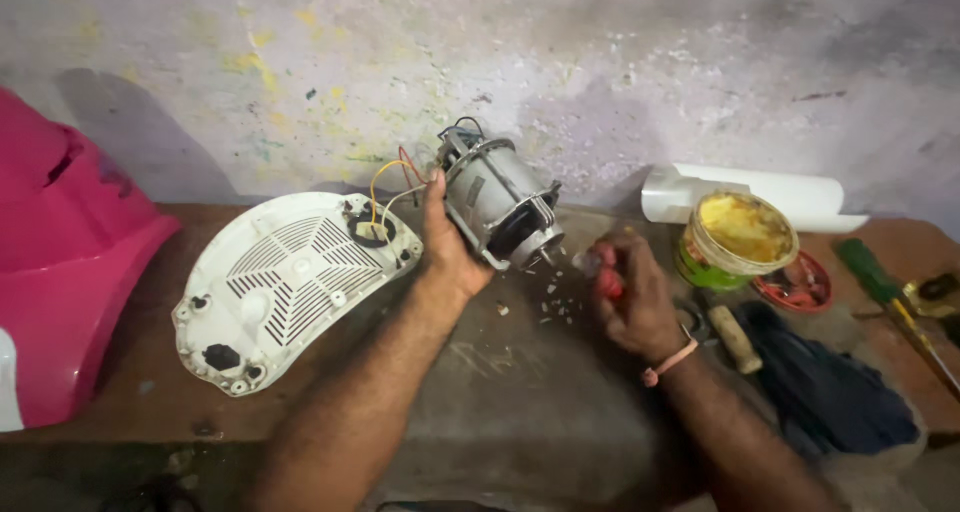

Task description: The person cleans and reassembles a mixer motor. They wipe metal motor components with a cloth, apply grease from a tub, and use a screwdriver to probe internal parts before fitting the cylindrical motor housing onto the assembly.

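Observation:
My left hand [447,244] grips a small grey electric motor [497,204] and holds it tilted above the bench, its shaft end pointing down to the right. Yellow, red and white wires [392,182] run from the motor's top towards a white vented base plate [290,282] that lies flat on the left. My right hand [633,297] is closed around a red-handled tool [605,277], whose tip is close to the motor's lower end. Small white bits [555,307] lie scattered on the bench under the motor.
A pink plastic housing [60,252] stands at the far left. To the right are a tin of yellow grease [738,237], a rolled white sheet [780,197], a red lid [800,282], a wooden handle [735,337], a dark blue cloth [830,392] and a green-handled screwdriver [880,282]. A stained wall rises behind.

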